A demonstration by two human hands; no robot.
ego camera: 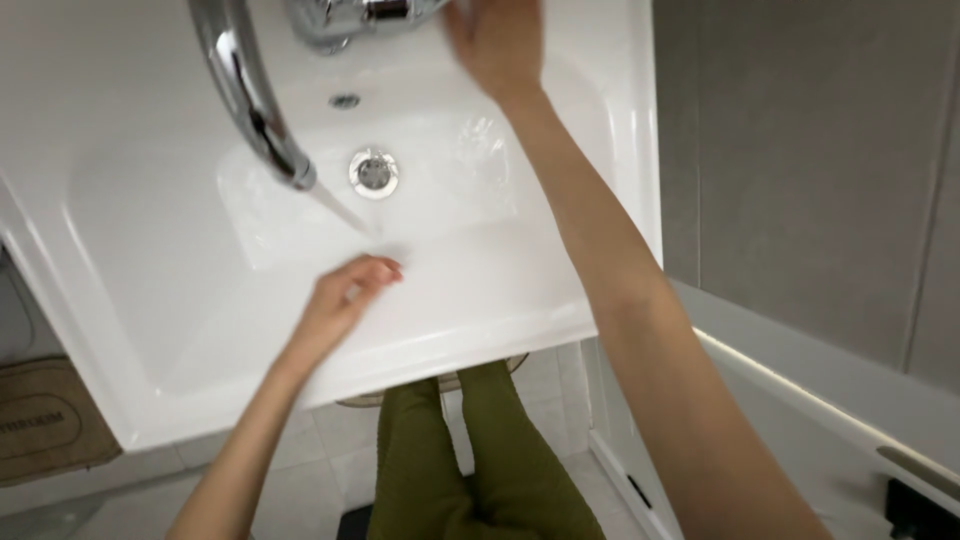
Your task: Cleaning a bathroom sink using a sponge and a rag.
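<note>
I look down into a white sink [150,330] with a curved chrome faucet [250,95] over it. Water runs from the spout toward the basin near the round metal drain [374,172]. My left hand [345,295] hovers inside the basin just below the stream, fingers loosely curled, holding nothing that I can see. My right hand [497,40] reaches to the back of the sink beside the chrome faucet handle [375,12], fingers apart; whether it touches the handle is unclear.
A small overflow hole [344,100] sits behind the drain. A grey wall [820,160] and a white bathtub rim [800,380] lie to the right. A brown mat [45,420] lies on the tiled floor at the left. My green trousers [470,460] show below the sink.
</note>
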